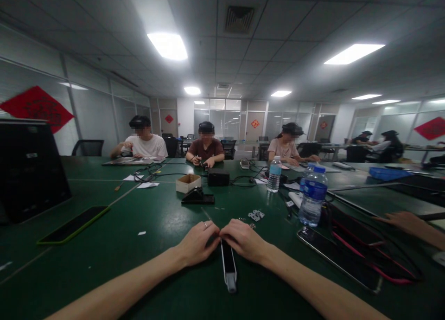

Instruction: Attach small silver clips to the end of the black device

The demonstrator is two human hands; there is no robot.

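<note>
A slim pen-shaped device (pixel 228 259), white-edged with a long dark face and a grey end piece, points toward me at the table's front. Its far end disappears between my hands. My left hand (pixel 199 241), with a ring on one finger, has its fingers bent and closed there. Against its fingertips, my right hand (pixel 244 239) pinches at the same end. Whatever small part may be between the fingertips is hidden. Just beyond my right hand lie several small grey-white pieces (pixel 256 214). A thin clear strip (pixel 206 213) shows past my left hand.
Ahead stand a black tape dispenser (pixel 198 198), an open small box (pixel 188 183) and a black box (pixel 218 176). Water bottles (pixel 313 197) and phones (pixel 339 257) lie right, near another person's hand (pixel 413 225). A green-edged phone (pixel 73 225) and black computer case (pixel 33 171) are left.
</note>
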